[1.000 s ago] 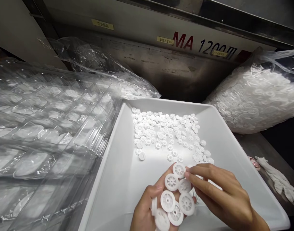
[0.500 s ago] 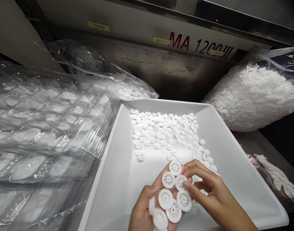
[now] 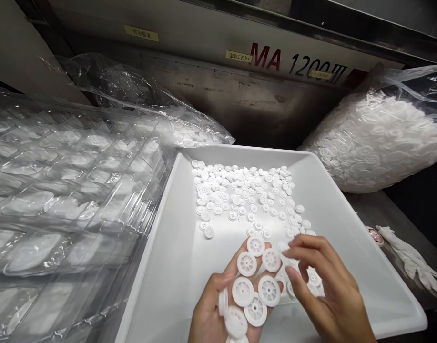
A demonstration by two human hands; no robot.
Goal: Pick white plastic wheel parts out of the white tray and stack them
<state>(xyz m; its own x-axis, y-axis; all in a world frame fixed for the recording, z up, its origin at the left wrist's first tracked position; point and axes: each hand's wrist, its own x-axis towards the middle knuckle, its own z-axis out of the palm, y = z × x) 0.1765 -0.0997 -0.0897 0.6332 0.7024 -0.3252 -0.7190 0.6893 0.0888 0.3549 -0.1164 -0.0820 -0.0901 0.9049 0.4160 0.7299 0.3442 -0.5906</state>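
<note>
My left hand is palm up over the front of the white bin and cradles several white plastic wheels. They are round and spoked with a small centre hub; one stands on edge by my thumb. Just to the right hovers my right hand, its thumb and fingers curved and apart, with nothing between them. Behind its fingertips are more loose white wheels along the bin's right side. Many others lie spread over the bin's far floor, some with a star-shaped face up.
The white bin has sloping walls. Left of it are stacked clear blister trays with white parts. A clear bag of white wheels stands back right, another bag back left. White gloves lie at right, before a machine panel.
My right hand has let go of a wheel at the left palm and drawn slightly right, its fingers opening. The left hand and its wheels have shifted a little left in view.
</note>
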